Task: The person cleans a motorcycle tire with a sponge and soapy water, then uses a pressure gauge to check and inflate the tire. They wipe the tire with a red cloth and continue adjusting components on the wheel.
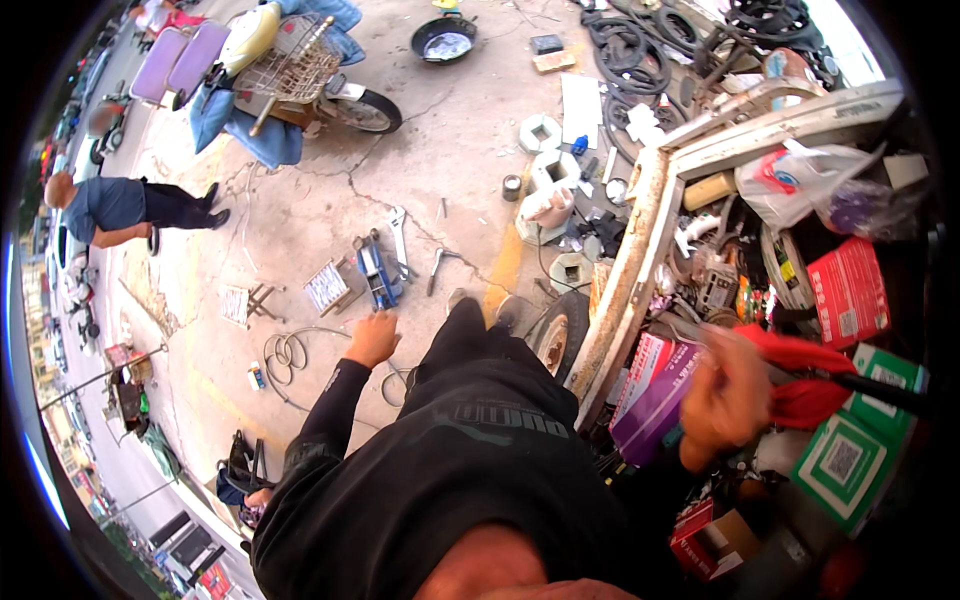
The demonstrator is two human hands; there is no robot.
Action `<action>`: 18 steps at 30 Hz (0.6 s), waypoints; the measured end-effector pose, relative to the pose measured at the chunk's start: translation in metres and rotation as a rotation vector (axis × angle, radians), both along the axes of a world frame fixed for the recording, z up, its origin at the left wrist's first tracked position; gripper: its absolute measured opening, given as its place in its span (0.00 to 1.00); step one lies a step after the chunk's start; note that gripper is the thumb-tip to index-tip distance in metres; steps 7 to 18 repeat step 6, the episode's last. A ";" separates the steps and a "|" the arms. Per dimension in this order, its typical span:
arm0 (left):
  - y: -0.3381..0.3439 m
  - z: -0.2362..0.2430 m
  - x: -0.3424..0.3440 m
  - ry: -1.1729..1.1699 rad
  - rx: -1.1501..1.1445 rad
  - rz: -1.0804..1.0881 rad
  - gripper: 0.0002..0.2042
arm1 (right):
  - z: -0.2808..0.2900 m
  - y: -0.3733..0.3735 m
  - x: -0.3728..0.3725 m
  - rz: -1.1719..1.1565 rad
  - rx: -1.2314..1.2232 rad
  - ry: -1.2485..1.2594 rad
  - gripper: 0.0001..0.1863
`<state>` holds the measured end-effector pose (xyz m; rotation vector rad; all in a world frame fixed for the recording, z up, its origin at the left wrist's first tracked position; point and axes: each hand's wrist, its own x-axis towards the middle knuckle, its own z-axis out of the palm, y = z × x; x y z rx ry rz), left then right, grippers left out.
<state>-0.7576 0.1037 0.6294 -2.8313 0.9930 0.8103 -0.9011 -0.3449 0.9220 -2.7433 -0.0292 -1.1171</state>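
My left hand [374,338] hangs over the concrete beside my leg, its fingers curled in and nothing showing in them. My right hand [727,392] is lifted over the cluttered cart at the right, blurred, with its fingers bent together. A thin grey piece shows by its fingertips, too smeared to name. Next to this hand are a purple box [652,412] and a red cloth [806,384]. Green-and-white boxes [850,450] and an opened red carton [712,540] lie near it. A red box [848,290] stands farther off, beside a white plastic bag [795,180].
A blue floor jack [377,272], an adjustable wrench [399,240], a hammer [437,270] and folding stools [328,287] are on the ground ahead. A coiled hose [287,358] lies left. Farther away are a scooter with a basket [290,72], a black pan [444,40] and a walking person [125,210].
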 end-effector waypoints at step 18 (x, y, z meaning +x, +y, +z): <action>0.051 -0.046 -0.014 0.442 -0.121 0.250 0.18 | 0.013 -0.001 0.056 -0.007 0.310 -0.340 0.28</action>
